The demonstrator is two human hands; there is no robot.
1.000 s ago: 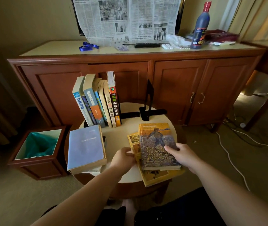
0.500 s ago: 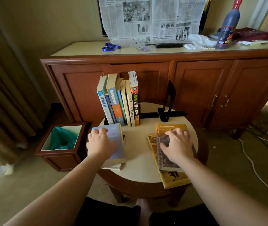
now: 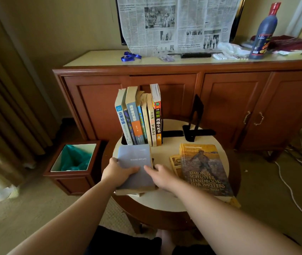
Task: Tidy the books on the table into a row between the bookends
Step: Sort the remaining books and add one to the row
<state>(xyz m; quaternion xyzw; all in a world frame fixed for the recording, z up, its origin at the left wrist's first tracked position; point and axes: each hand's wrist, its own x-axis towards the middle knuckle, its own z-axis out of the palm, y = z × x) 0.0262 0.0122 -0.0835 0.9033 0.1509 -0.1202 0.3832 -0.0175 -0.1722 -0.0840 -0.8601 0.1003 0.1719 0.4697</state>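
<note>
left hand (image 3: 118,173): thumb lay on top, fingers curled under the grey-blue book (image 3: 135,165), gripping its left edge.
right hand (image 3: 162,176): fingers fairly straight, tips at the book's right edge (grip unclear).
book: flat atop a stack, round table (image 3: 164,199) front-left; long axis pointed away from the person.
row gap (image 3: 174,134): lay beyond & right of the hands, betw. standing books (image 3: 140,116) & right bookend (image 3: 195,118).

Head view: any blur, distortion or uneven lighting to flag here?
Head view: wide-angle bowing curves the cabinet top; daylight blows out the lower-left floor; the blue-grey book title is soft, while the Handbook for Writers title reads clearly.
</note>
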